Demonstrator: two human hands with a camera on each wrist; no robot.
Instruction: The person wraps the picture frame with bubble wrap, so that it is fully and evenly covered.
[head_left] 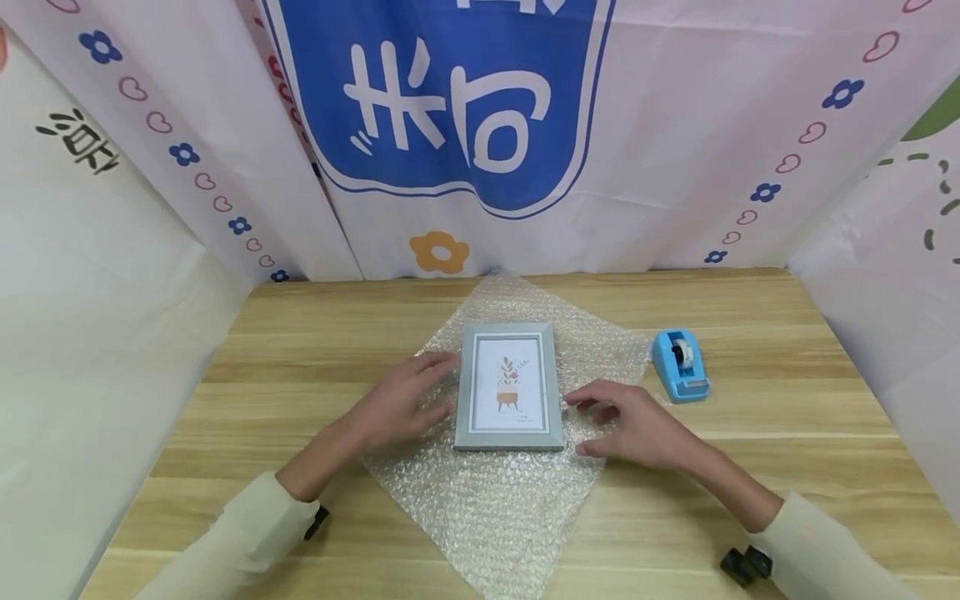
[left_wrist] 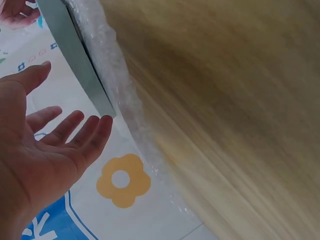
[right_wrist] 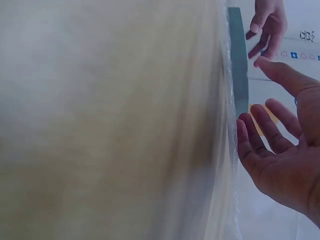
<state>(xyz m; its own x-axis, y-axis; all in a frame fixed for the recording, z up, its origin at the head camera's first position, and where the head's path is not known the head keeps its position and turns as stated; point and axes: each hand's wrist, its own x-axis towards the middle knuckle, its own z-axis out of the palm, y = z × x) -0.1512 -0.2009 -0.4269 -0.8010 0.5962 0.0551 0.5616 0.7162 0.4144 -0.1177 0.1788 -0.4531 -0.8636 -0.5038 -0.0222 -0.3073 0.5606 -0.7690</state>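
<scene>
A picture frame (head_left: 510, 387) with a grey-green border lies face up on a sheet of bubble wrap (head_left: 495, 508), whose corners point up and down the table. At the frame's left side is my left hand (head_left: 401, 400), fingers relaxed and near its edge. My right hand (head_left: 630, 421) is at the right side, its fingertips close to that edge. Both palms are seen with loosely bent fingers and nothing held, the left hand (left_wrist: 55, 145) below the frame's side (left_wrist: 80, 60), the right hand (right_wrist: 285, 145) beside its side (right_wrist: 239, 60). Whether fingertips touch the frame I cannot tell.
A blue tape dispenser (head_left: 681, 365) stands right of the bubble wrap, by its right corner. The wood-grain table (head_left: 300, 358) is bordered by printed white cloth (head_left: 660, 192) at the back and both sides.
</scene>
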